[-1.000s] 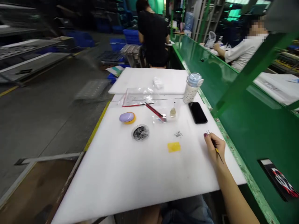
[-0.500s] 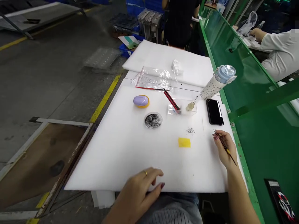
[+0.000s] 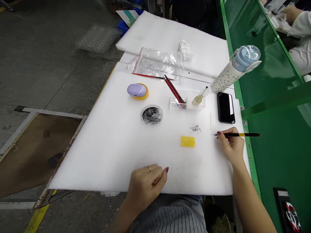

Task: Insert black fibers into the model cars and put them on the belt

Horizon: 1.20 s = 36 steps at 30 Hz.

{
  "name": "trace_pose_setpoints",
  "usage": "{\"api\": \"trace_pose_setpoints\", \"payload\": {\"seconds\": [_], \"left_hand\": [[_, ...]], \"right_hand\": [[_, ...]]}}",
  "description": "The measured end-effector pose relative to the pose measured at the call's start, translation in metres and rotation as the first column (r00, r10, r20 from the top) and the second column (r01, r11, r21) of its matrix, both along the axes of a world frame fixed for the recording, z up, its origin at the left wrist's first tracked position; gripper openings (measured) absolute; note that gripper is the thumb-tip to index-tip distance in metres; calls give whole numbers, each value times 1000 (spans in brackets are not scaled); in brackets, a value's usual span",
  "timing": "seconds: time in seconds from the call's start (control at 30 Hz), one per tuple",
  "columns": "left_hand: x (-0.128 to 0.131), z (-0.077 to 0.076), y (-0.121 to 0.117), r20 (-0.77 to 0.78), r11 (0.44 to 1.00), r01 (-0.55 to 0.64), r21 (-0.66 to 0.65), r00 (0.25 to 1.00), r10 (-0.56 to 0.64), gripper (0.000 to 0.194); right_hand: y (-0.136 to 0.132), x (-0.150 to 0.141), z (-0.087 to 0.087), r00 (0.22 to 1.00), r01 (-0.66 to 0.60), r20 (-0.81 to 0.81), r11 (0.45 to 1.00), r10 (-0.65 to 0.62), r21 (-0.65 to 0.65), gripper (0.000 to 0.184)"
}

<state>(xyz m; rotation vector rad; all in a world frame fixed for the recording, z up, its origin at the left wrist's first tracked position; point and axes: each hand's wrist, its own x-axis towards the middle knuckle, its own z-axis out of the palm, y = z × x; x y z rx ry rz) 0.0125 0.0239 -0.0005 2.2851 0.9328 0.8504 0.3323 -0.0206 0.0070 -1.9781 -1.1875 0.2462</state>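
Black tweezers [image 3: 233, 134] with a yellow band are pinched between the thumb and fingers of my right hand [image 3: 232, 147], their fine tips pointing left just above the white foam sheet [image 3: 109, 155]. A small pile of short black bits [image 3: 195, 128] and a yellow rectangular piece [image 3: 188, 141] lie left of the tips. My left hand [image 3: 145, 181] rests near the sheet's front edge, fingers curled into a loose fist with nothing visible in it. Beyond it sits a round clear dish [image 3: 152, 115] filled with thin black pieces.
A clear tray [image 3: 188, 105] holds a red utility knife [image 3: 174, 91] and a small bottle [image 3: 197, 99]. Around it are a phone [image 3: 226, 108], a dotted water bottle [image 3: 234, 69], a purple oval object [image 3: 137, 90] and plastic bags [image 3: 155, 64]. A green partition [image 3: 279, 145] borders the right side.
My right hand has turned the tweezers from a slant to nearly level, tips leftward. My left hand's fingers have curled in from a looser pose. The view has tilted down and closer.
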Motion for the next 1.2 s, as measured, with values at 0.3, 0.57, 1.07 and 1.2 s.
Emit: {"api": "trace_pose_setpoints", "payload": {"seconds": [0.3,0.57,1.07,1.2], "left_hand": [[4,1,0,-79,998,-28,57,996,32,42],[3,1,0,-79,997,-23,67,996,29,41],[1,1,1,-15,999,8,46,1000,-8,40],[4,0,4,1,999,11,35,1000,-11,40]], "right_hand": [[3,-12,7,950,80,-312,988,-34,136,30],[13,-29,26,690,201,-724,958,10,205,48],[33,-25,16,879,16,-476,999,-32,-39,37],[32,-24,11,897,54,-436,997,-70,-49,33]]}}
